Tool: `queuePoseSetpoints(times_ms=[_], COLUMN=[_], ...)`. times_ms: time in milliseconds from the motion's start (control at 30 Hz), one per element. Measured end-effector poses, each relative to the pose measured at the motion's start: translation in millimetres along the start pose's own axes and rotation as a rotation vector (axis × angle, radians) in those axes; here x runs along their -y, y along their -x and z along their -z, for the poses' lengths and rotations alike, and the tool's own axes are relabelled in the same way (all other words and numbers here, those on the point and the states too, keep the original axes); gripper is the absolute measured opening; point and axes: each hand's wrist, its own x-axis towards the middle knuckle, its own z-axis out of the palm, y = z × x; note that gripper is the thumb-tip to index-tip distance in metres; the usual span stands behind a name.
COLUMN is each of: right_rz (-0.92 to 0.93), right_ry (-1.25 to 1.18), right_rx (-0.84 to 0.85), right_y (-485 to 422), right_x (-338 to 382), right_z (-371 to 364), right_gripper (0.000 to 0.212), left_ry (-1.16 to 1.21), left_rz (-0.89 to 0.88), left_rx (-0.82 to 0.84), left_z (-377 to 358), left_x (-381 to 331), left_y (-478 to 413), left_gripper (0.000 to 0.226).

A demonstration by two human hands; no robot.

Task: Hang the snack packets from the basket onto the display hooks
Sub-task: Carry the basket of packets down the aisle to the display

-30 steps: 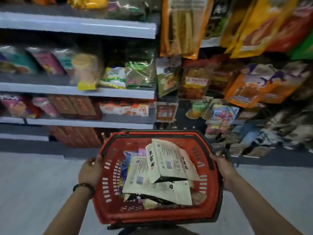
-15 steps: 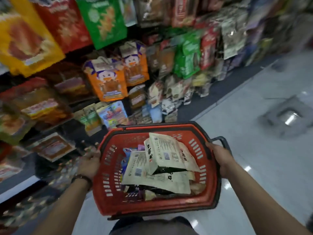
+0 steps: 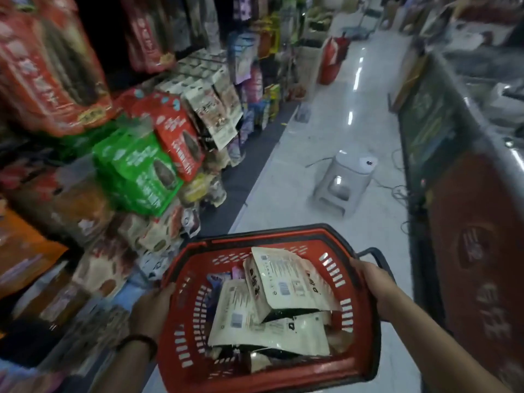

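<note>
A red plastic basket [image 3: 286,239] with a black rim is held in front of me at waist height. My left hand [image 3: 151,309] grips its left rim and my right hand [image 3: 374,287] grips its right rim near the black handle. Inside lie several cream-coloured snack packets [image 3: 283,285] stacked loosely, with darker packets under them. To my left, rows of hanging snack packets [image 3: 141,171] in green, red and white fill the display; the hooks themselves are hidden behind the packets.
A white aisle floor [image 3: 283,171] runs ahead. A grey plastic stool [image 3: 344,180] stands in it, with cables trailing to the right. A counter with a red front [image 3: 476,245] lines the right side. A red object stands further down the aisle.
The view has swung right, from facing the shelves to looking down the aisle. Both hands keep the same hold on the basket, and the packets inside have not shifted.
</note>
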Motion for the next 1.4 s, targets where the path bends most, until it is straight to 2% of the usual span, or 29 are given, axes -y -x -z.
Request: queuePoseSetpoints(times_ms=[67, 133, 200, 300, 533, 633, 833, 1033, 1200, 1333, 1400], right_rz=[0.018, 0.053, 0.018, -0.032, -0.059, -0.06, -0.064, -0.083, -0.06, -0.002, 0.034], right_ry=[-0.049, -0.104, -0.132, -0.186, -0.18, -0.147, -0.099, -0.06, -0.004, 0.027, 0.058], right_rx=[-0.021, -0.07, -0.086, -0.096, -0.052, -0.033, 0.0, -0.032, -0.071, -0.058, -0.038], right_y=[-21.9, -48.2, -80.9, -148.4, -287.1, -339.8, -447.4, -552.9, -614.4, -660.1, -691.1], right_x=[27.2, 50.0, 69.0, 97.9, 213.2, 275.3, 385.7, 476.5, 566.8, 637.3, 671.3], right_z=[15.2, 31.1, 45.6, 67.6, 100.2, 106.5, 94.2, 59.5, 28.4, 1.0, -14.6], right_gripper=[0.022, 0.029, 0.019, 0.039, 0.039, 0.037, 0.036, 0.043, 0.038, 0.017, 0.018], left_ry=[-0.033, -0.013, 0.022, -0.002, 0.014, 0.023, 0.066, 0.104, 0.232, 0.241, 0.232], left_rz=[-0.017, -0.053, -0.079, -0.057, 0.003, 0.019, 0.029, -0.017, 0.06, 0.071, 0.074], left_rx=[0.032, 0.032, 0.066, 0.101, 0.06, 0.002, -0.037, 0.001, 0.025, 0.002, -0.027], left_z=[-24.0, -51.6, -80.9, -129.9, -226.6, -256.5, -309.8, -352.7, -376.3, -390.6, -398.9], left_x=[-46.5, -98.4, -148.3, -210.5, -339.9, -396.4, -493.6, -563.4, -627.1, -686.9, -706.0], left_y=[-28.3, -49.4, -64.7, -98.8, -161.4, -194.6, -264.1, -391.6, -456.1, -490.6, -518.0], left_gripper=[0.044, 0.039, 0.04, 0.046, 0.032, 0.034, 0.032, 0.031, 0.022, 0.016, 0.019])
